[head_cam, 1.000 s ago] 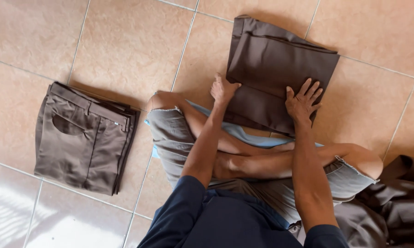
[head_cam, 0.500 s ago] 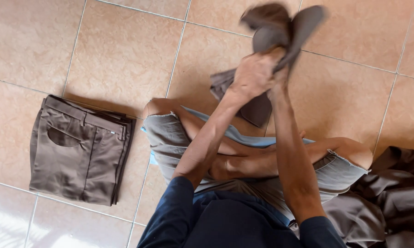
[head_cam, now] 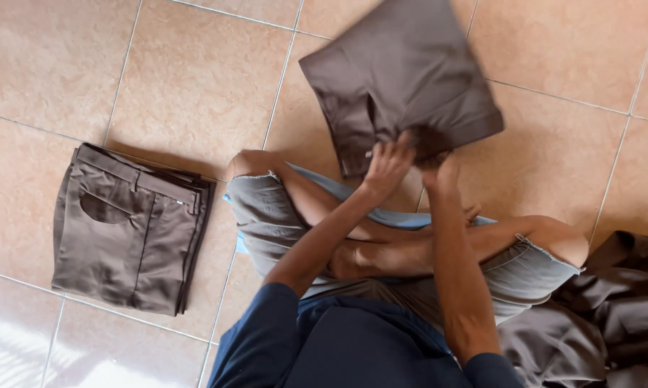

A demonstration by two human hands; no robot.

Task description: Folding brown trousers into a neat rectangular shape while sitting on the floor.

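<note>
I sit cross-legged on a tiled floor. A folded pair of brown trousers (head_cam: pixel 403 79) is lifted in front of my knees, slightly tilted. My left hand (head_cam: pixel 387 167) grips its near edge from the left. My right hand (head_cam: pixel 440 169) grips the same edge just beside it, partly tucked under the cloth. A second folded pair of brown trousers (head_cam: pixel 126 226) lies flat on the floor to my left, pocket side up, well apart from both hands.
A heap of unfolded brown cloth (head_cam: pixel 600 316) lies by my right knee. My crossed legs in grey shorts (head_cam: pixel 266 215) fill the middle. Beige floor tiles (head_cam: pixel 173 79) surround everything.
One second ago the trousers lay flat under my spread hands. I then picked them up bunched; now they hang as a smaller folded square held by both hands.
</note>
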